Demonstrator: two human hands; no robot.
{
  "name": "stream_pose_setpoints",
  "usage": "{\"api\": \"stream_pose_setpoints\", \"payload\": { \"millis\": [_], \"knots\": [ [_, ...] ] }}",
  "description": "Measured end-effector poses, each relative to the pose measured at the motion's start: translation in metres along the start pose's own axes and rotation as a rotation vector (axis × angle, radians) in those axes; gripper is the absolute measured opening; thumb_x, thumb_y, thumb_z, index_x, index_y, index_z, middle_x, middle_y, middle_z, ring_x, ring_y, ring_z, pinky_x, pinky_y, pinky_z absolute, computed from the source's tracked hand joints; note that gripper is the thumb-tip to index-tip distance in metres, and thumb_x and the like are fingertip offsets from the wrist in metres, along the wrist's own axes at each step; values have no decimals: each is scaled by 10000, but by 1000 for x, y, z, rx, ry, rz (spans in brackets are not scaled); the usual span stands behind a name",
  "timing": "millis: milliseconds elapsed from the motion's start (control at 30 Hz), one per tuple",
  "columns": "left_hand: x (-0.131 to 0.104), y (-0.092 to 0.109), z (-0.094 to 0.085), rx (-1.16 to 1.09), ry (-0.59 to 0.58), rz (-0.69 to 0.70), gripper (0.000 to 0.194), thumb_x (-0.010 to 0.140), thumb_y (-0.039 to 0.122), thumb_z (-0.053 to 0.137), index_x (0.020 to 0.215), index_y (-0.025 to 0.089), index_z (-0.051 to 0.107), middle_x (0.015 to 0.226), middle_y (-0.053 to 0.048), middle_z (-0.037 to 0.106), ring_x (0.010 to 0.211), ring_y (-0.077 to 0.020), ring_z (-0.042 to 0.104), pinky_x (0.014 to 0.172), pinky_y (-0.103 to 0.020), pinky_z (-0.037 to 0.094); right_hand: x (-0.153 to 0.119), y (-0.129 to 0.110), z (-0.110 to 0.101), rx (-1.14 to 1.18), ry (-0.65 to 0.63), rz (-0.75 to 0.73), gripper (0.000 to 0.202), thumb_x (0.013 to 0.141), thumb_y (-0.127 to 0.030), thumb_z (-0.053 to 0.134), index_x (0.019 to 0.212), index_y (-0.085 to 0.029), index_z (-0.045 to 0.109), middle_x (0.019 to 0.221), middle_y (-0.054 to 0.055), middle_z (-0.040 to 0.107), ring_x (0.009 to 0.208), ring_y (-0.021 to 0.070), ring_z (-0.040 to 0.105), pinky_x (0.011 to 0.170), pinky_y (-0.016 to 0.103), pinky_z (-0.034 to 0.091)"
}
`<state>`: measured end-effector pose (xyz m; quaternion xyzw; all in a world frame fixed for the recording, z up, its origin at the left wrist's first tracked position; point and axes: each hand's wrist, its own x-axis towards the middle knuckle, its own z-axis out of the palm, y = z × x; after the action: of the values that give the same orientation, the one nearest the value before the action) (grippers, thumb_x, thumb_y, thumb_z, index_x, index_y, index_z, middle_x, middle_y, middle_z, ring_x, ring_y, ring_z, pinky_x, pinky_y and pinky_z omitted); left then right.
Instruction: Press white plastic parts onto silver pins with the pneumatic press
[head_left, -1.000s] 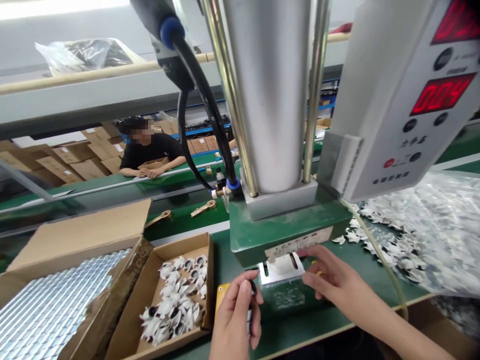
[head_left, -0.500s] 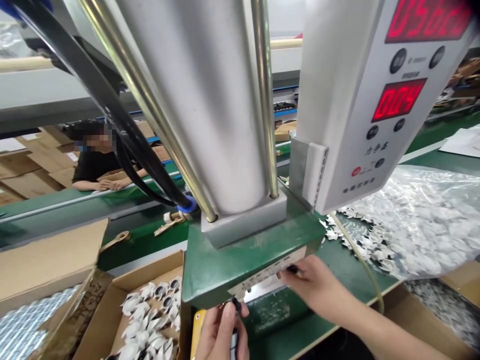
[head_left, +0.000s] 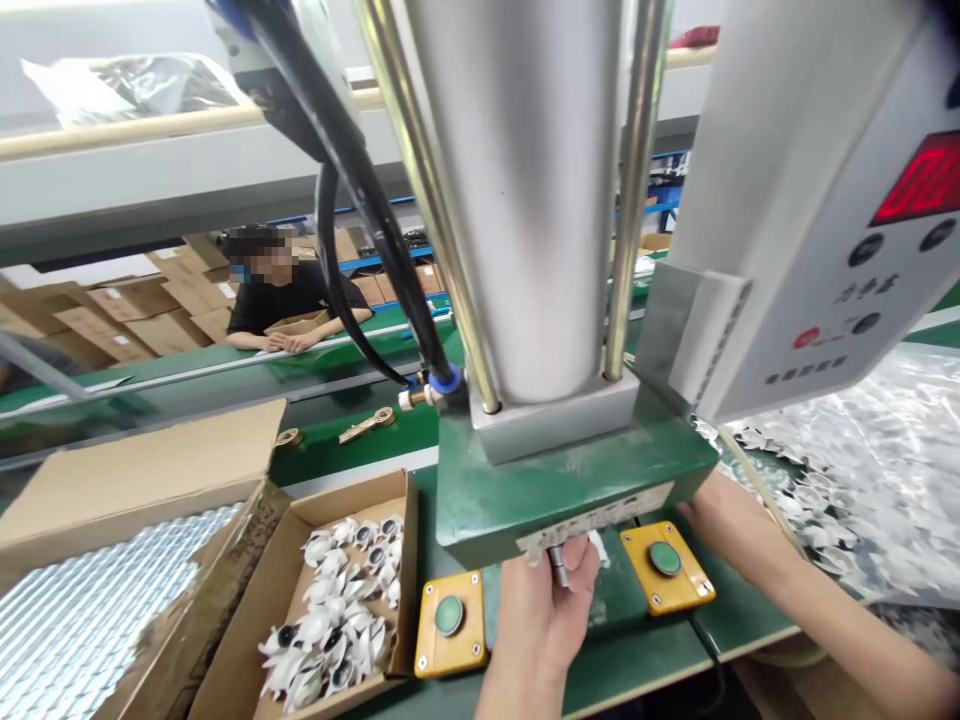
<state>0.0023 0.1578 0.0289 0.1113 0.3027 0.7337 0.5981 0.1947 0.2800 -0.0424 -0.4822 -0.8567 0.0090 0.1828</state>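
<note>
My left hand (head_left: 551,605) is under the green head (head_left: 577,475) of a bench press, beside its short metal ram (head_left: 559,566). Its fingers curl inward, and whatever they hold is hidden. A bit of a white part (head_left: 598,548) shows just past the fingertips. My right hand (head_left: 716,505) reaches behind the right side of the press head, close to a pile of small white plastic parts (head_left: 821,505). The press head and controller box hide its fingers.
Yellow button boxes with green buttons flank the press: one left (head_left: 450,625), one right (head_left: 664,568). A cardboard box (head_left: 409,560) holds white parts with black rings; another (head_left: 142,440) holds silvery pieces. The controller (head_left: 817,250) hangs right. A person (head_left: 292,300) sits opposite.
My left hand, which held a small black piece, has moved in under the press head. My right hand has left the press front and gone right and behind it. The view has shifted left.
</note>
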Motion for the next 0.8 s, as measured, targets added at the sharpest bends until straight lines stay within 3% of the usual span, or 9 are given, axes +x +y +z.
{"api": "stream_pose_setpoints", "payload": {
  "millis": [100, 200, 267, 400, 567, 667, 800],
  "knots": [
    [0, -2, 2, 34, -7, -32, 181, 703, 219, 622, 635, 162, 464, 543, 62, 365, 401, -35, 273, 364, -167, 182, -9, -20, -21, 58, 160, -98, 295, 894, -380, 413, 1042, -189, 582, 871, 85, 597, 574, 189, 566, 508, 289, 414],
    [-4, 1, 0, 130, 43, -3, 156, 765, 237, 550, 651, 134, 520, 545, 7, 474, 381, -44, 302, 349, -176, 173, -9, -54, -41, 158, 274, -266, 297, 899, -447, 438, 874, -212, 618, 708, 44, 586, 494, 162, 526, 452, 264, 373],
    [-9, 8, -6, 183, 101, 60, 177, 791, 246, 524, 655, 132, 525, 544, -10, 508, 379, -49, 322, 343, -172, 179, -3, -79, -47, 166, 217, -361, 309, 906, -444, 437, 827, -214, 626, 694, 49, 608, 558, 180, 566, 468, 256, 386],
    [-22, 32, -27, 204, 184, 150, 234, 824, 346, 530, 673, 178, 471, 503, 51, 405, 375, -51, 296, 337, -161, 189, 8, -116, -38, 43, 99, -473, 242, 901, -368, 489, 839, -213, 665, 716, 55, 660, 686, 209, 617, 559, 252, 423],
    [-38, 46, -52, 194, 285, 109, 238, 831, 434, 529, 951, 229, 514, 542, 79, 386, 342, -48, 236, 305, -166, 163, 10, -119, -24, -2, 41, -647, 194, 919, -274, 480, 981, -257, 664, 612, 17, 649, 521, 154, 576, 518, 226, 394],
    [-44, 46, -59, 207, 288, 123, 230, 837, 405, 535, 992, 235, 513, 550, 81, 375, 361, -46, 234, 324, -162, 183, 8, -120, -26, 27, 26, -556, 210, 903, -361, 489, 982, -271, 661, 469, -8, 576, 431, 145, 519, 457, 223, 362],
    [-45, 44, -65, 254, 294, 150, 215, 834, 406, 533, 984, 253, 513, 549, 81, 373, 366, -51, 244, 333, -170, 173, 1, -132, -25, -174, 19, -494, 191, 849, -392, 564, 780, -246, 667, 515, 28, 612, 425, 163, 531, 421, 249, 314]
  ]
}}
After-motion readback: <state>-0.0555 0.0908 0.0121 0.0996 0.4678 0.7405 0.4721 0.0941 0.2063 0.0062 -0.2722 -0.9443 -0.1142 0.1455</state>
